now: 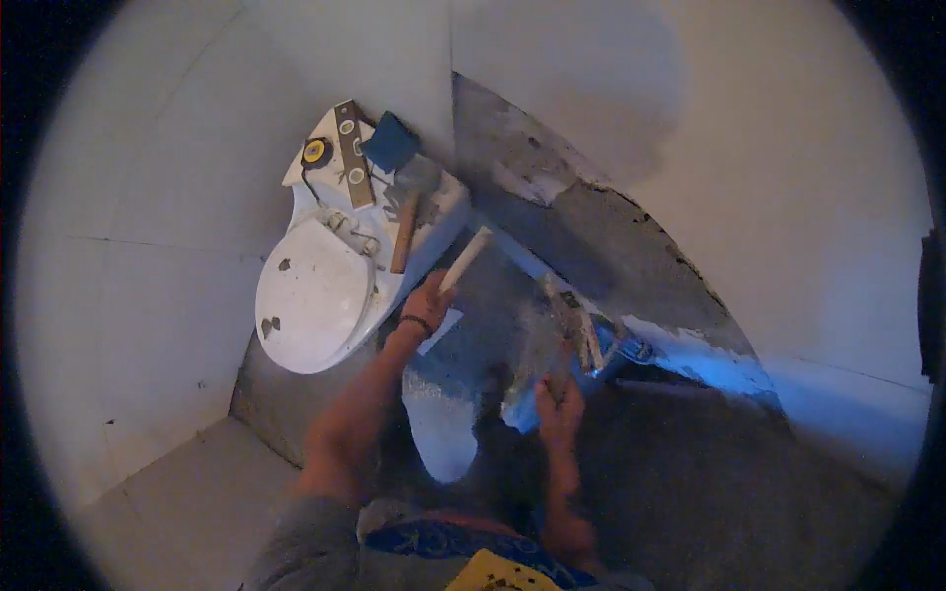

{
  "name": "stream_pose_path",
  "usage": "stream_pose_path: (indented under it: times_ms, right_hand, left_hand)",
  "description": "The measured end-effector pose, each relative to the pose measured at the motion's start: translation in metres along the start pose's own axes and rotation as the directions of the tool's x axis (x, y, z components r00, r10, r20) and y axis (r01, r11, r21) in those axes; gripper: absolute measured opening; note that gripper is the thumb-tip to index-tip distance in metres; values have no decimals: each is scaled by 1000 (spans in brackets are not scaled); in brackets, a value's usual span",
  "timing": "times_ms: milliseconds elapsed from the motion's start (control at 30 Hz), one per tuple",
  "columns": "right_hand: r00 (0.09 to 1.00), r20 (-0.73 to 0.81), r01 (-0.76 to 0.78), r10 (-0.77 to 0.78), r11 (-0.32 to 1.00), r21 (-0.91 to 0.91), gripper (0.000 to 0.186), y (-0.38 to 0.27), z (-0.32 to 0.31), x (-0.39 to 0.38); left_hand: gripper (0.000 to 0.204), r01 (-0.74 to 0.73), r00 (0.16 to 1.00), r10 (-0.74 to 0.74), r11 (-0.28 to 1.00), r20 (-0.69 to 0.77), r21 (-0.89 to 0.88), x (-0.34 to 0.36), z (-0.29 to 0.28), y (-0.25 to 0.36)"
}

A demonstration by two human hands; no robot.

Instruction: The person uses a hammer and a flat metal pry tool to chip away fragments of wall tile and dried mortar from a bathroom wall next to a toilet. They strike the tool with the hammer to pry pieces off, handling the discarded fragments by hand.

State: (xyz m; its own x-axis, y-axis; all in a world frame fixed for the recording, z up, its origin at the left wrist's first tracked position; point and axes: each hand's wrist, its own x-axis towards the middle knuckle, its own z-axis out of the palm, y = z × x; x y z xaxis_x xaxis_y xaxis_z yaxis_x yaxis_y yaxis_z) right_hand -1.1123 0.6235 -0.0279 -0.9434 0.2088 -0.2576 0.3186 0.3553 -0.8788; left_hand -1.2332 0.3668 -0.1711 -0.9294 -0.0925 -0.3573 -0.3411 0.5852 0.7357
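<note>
Narrow pale bar (468, 259), straight-edged — slanting up from left hand (427, 302) gripping its lower end, right hand (560, 406) curled around blurred brownish handle (559, 380)

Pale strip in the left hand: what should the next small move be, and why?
Perhaps bring the pale strip toward the right hand: the left hand holds it by its lower end, and the blurred handled tool in the right hand stands apart from it.

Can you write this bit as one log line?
left hand: holds pale strip | right hand: holds handle, blurred | on toilet: mallet, level
</note>
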Motion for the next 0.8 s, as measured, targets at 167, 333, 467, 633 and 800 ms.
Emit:
stream_pose_path:
  times_ms: [167, 333, 467, 633, 800]
  right_hand:
    - [993, 57, 111, -105, 987, -117, 43, 112, -39, -7]
    - [905, 34, 395, -425, 806, -441, 44, 129, -34, -14]
    - [995, 99, 18, 0, 982, -187, 44, 219, -2, 9]
    - [978, 0, 207, -208, 975, 83, 23, 287, 97, 118]
    - [985, 23, 126, -170, 809, 575, 19, 253, 151, 146]
  left_hand:
    - [50, -7, 979, -19, 992, -203, -127, 9, 68, 16]
    - [49, -29, 974, -20, 977, -224, -212, 21, 98, -6]
    - [46, -150, 957, 79, 958, -279, -246, 43, 104, 7]
    - [46, -344, 915, 212, 854, -342, -391, 88, 125, -20]
    - [42, -391, 861, 304, 909, -408, -147, 123, 143, -53]
